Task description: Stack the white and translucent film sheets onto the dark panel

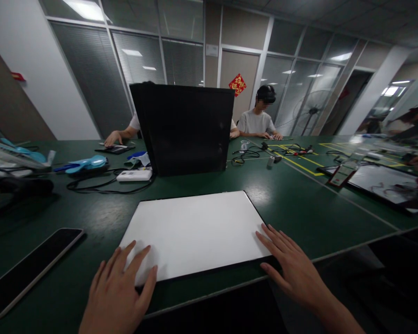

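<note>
A flat white panel with a thin dark edge (pixel 198 234) lies on the green table in front of me. My left hand (pixel 120 287) is at its near left corner, fingers spread, with the fingertips over the white surface. At the right edge is my right hand (pixel 289 260), its fingers stretched out and the tips at the panel's border. Neither hand is wrapped around anything. Left of my left hand lies a phone with a dark screen (pixel 31 269).
A large black panel (pixel 191 130) stands upright behind the white one. Beside it are a white power strip (pixel 135 175), cables and blue tools (pixel 87 164). A clear bottle-like container (pixel 344 171) stands at right, near another framed panel (pixel 386 183). Co-workers (pixel 259 118) sit around the table (pixel 292 195).
</note>
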Tool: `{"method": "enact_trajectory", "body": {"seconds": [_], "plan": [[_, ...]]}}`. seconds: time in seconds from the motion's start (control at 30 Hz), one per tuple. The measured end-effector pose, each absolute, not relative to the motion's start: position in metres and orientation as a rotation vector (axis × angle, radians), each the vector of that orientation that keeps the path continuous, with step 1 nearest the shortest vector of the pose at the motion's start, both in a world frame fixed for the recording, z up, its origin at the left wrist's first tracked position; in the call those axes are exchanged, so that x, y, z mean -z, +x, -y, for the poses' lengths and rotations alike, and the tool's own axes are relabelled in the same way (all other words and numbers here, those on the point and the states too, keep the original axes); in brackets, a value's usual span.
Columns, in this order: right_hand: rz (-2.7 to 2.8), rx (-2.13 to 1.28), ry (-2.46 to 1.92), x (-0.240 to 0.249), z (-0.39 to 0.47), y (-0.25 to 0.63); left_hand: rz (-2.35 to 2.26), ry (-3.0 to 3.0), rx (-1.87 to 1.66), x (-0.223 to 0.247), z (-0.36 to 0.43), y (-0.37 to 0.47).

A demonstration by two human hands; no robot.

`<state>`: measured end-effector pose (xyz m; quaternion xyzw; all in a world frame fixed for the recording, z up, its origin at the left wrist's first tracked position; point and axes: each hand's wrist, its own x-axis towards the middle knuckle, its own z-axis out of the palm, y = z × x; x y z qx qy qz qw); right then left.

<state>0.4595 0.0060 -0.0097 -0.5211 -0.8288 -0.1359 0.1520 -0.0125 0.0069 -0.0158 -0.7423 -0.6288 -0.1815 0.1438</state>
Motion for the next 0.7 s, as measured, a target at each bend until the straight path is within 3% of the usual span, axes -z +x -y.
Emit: {"method": "enact_trajectory", "body": {"seconds": [0.4,0.7], "plan": [[1.87,0.443,-1.629,0.044,0.012,0.449,2.265,-1.731,0.513,-0.005,-0.004,0.01],[1.784,0.351,-1.559,0.045,0.023,0.43,2.249,-1.847,0.603,0.005,-0.008,-0.002]]}}
